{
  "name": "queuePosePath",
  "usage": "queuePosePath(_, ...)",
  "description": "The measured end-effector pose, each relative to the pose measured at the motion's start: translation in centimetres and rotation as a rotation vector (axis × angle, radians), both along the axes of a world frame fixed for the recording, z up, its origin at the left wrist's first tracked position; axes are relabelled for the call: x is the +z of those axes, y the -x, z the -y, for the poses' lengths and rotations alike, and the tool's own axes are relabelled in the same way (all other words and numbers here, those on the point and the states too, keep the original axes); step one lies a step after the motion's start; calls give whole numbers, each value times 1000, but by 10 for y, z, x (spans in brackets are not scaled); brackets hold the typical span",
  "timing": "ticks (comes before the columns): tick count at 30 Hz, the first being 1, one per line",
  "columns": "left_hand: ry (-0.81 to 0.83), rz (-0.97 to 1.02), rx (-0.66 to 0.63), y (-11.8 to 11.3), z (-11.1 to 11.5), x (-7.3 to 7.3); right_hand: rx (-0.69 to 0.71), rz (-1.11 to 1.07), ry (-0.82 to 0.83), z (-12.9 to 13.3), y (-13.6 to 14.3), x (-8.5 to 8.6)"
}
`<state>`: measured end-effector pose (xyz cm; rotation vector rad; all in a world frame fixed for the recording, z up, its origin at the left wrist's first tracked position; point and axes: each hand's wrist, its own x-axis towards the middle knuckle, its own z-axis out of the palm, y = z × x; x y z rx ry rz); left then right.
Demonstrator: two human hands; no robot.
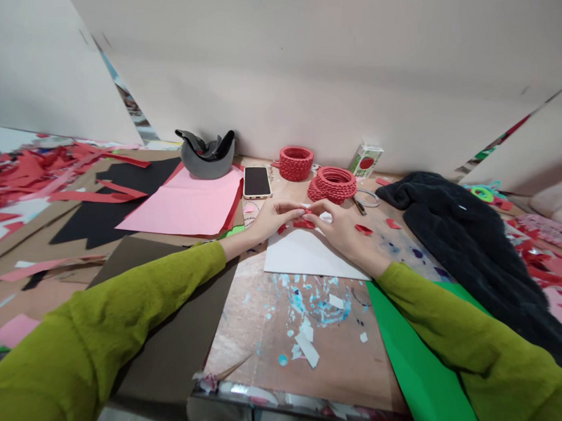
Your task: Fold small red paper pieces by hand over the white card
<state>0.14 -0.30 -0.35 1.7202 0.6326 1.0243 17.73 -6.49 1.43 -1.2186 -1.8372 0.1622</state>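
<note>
Both my hands meet over a white board [305,254] that lies on the paint-stained table. My left hand [279,217] is closed, thumb and fingertips pinching a small red paper piece [303,223]. From the other side my right hand [332,224] pinches the same piece; the fingertips partly cover it, so its shape is unclear. Small red paper scraps [363,230] lie to the right of my right hand. Just behind the hands stand two red rings with ruffled edges, one [334,183] nearer and one [296,163] farther back.
Left are a phone [256,182], pink paper [183,201], a grey cap [208,158] and black paper [119,204]. To the right lie a dark fluffy cloth [466,241] and green paper [419,353]. A small box [366,160] stands by the white wall; paper scraps [307,348] litter the front.
</note>
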Motion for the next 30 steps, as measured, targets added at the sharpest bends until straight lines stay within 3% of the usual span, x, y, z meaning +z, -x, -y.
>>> queuePosePath(8,-10,-1,17,1,1,0,8,40,30,2,0,4)
queuePosePath(20,-46,-41,-15,1,0,-1,82,76,67,-6,-3,-7)
queuePosePath(30,-22,-2,10,1,0,0,89,-7,84,-4,-3,-3)
